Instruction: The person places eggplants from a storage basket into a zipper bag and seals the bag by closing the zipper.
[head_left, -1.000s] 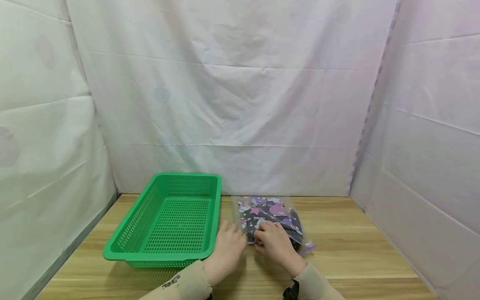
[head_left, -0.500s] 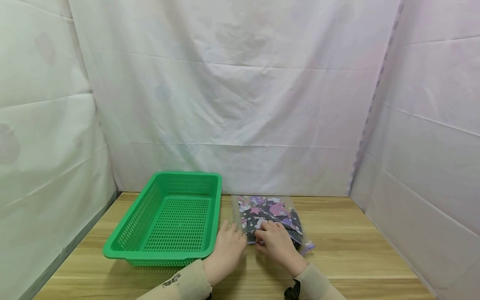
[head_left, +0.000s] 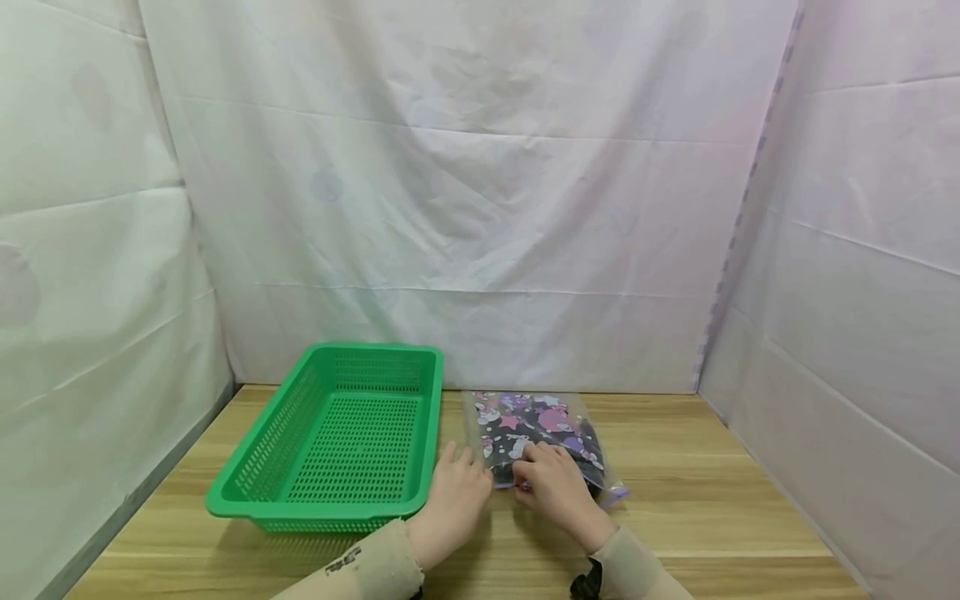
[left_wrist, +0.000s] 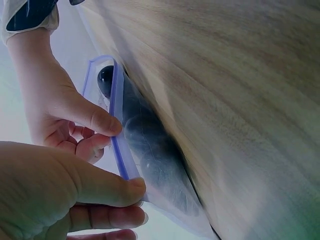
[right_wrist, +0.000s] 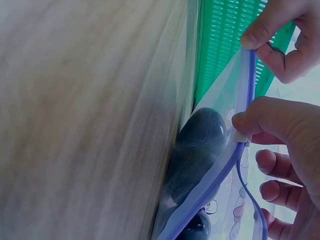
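A clear zip bag (head_left: pixel 509 422) printed with pink stars and cartoon figures lies flat on the table, its purple zip strip (right_wrist: pixel 204 204) facing me. Dark, glossy rounded objects (right_wrist: pixel 204 131) fill it; their kind is unclear. My left hand (head_left: pixel 453 498) pinches the left end of the strip between thumb and fingers. Just right of it, my right hand (head_left: pixel 553 493) pinches a small pale slider (right_wrist: pixel 242 136) on the zip. Between the hands the strip is together, while right of the slider the two lips stand apart. In the head view, my hands cover part of the strip.
A green perforated plastic basket (head_left: pixel 315 511) stands on the wooden table (head_left: pixel 675 467), close to my left hand. White cloth (head_left: pixel 480 208) hangs behind the table and along both sides.
My right hand has crept slightly to the right along the zip. My left hand, the bag and the basket stay about where they were.
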